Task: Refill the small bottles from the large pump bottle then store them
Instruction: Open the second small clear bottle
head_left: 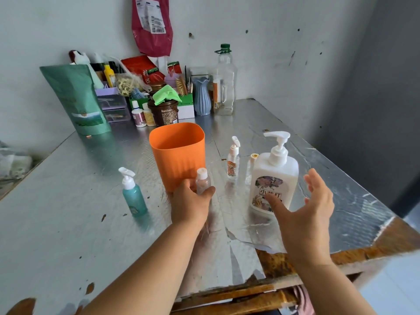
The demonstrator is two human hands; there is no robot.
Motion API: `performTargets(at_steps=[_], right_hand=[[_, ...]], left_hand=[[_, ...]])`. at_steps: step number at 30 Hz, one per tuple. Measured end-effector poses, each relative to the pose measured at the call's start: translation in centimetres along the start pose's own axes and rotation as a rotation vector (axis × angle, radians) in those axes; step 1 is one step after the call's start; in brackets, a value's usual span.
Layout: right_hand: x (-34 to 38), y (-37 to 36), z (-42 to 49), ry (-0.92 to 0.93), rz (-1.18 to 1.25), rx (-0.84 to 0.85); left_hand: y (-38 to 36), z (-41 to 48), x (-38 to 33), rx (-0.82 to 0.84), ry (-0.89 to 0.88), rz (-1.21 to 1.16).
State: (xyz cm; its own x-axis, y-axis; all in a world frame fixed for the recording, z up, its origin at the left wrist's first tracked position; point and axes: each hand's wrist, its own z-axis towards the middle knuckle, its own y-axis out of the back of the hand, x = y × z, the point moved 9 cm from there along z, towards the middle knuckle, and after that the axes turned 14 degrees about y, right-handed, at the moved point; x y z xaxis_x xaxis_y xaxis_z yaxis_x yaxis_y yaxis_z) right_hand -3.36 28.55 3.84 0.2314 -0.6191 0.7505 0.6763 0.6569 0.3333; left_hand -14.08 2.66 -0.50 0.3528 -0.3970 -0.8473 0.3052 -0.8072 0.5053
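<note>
My left hand (190, 202) grips a small clear bottle (203, 182) with a white cap, standing in front of the orange cup (179, 153). My right hand (306, 210) is spread open just right of the large white pump bottle (273, 178), thumb in front of its label, not gripping it. A teal pump bottle (133, 194) stands to the left. Behind the large bottle are a small clear pump bottle with an orange picture (233, 162) and a thin clear bottle with a yellow-topped cap (251, 165), partly hidden.
The foil-covered table (79, 201) has a torn front right corner baring wood (375, 244). At the back against the wall stand a green pouch (77, 101), a brown jar (163, 112), a blue vase (201, 96), a tall clear bottle (225, 80) and several small containers.
</note>
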Motion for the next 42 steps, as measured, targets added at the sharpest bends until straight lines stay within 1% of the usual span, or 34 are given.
performTargets(at_steps=[2, 3, 4, 6, 8, 10, 13, 17, 20, 24, 26, 28, 29, 32, 35, 39, 42], right_hand=[[1.1, 0.8, -0.7, 0.073, -0.025, -0.083], [1.7, 0.8, -1.0, 0.124, -0.017, -0.088], [2.5, 0.3, -1.1, 0.174, 0.013, -0.052], [4.1, -2.0, -1.5, 0.226, 0.104, 0.138], [5.5, -4.6, -1.9, 0.238, 0.135, 0.323], [6.3, -6.7, -1.9, 0.219, 0.102, 0.434], [7.7, -8.5, -1.5, 0.235, 0.029, 0.499], [9.3, -10.0, -1.7, 0.327, -0.032, 0.607], [10.0, -10.3, -1.9, 0.359, -0.012, 0.692], [9.8, -10.6, -2.0, 0.312, 0.044, 0.827], [9.5, -10.7, -2.1, 0.277, 0.033, 0.826], [9.6, -10.5, -1.9, 0.274, 0.047, 0.751], [9.7, -10.5, -1.9, 0.281, 0.063, 0.743], [10.3, -11.2, -2.7, 0.302, 0.14, 0.819], [9.9, -11.1, -2.3, 0.275, 0.142, 0.756], [9.9, -11.5, -2.5, 0.279, 0.158, 0.8], [9.7, -11.2, -2.1, 0.27, 0.12, 0.746]], left_hand=[[0.1, -0.4, 0.0, 0.022, -0.014, 0.0], [0.1, -0.8, 0.0, 0.047, -0.032, -0.004], [0.2, -1.4, -0.2, 0.083, -0.065, -0.009], [0.4, -2.9, -0.5, 0.167, -0.166, 0.009], [0.9, -4.7, -0.7, 0.226, -0.267, 0.069], [1.5, -5.9, -0.2, 0.261, -0.313, 0.094], [2.0, -6.7, 1.0, 0.293, -0.354, 0.133], [2.0, -6.2, 2.5, 0.371, -0.312, 0.094], [1.8, -6.3, 2.8, 0.389, -0.321, 0.074], [1.5, -6.6, 3.0, 0.408, -0.337, 0.07], [1.5, -6.7, 3.0, 0.406, -0.353, 0.071], [1.6, -6.7, 3.0, 0.394, -0.374, 0.074], [1.7, -6.7, 3.0, 0.382, -0.376, 0.083], [2.0, -6.4, 3.1, 0.354, -0.36, 0.076], [2.0, -6.5, 3.0, 0.364, -0.367, 0.039], [1.9, -6.4, 3.2, 0.38, -0.347, 0.029], [1.9, -6.2, 3.3, 0.365, -0.341, 0.034]])
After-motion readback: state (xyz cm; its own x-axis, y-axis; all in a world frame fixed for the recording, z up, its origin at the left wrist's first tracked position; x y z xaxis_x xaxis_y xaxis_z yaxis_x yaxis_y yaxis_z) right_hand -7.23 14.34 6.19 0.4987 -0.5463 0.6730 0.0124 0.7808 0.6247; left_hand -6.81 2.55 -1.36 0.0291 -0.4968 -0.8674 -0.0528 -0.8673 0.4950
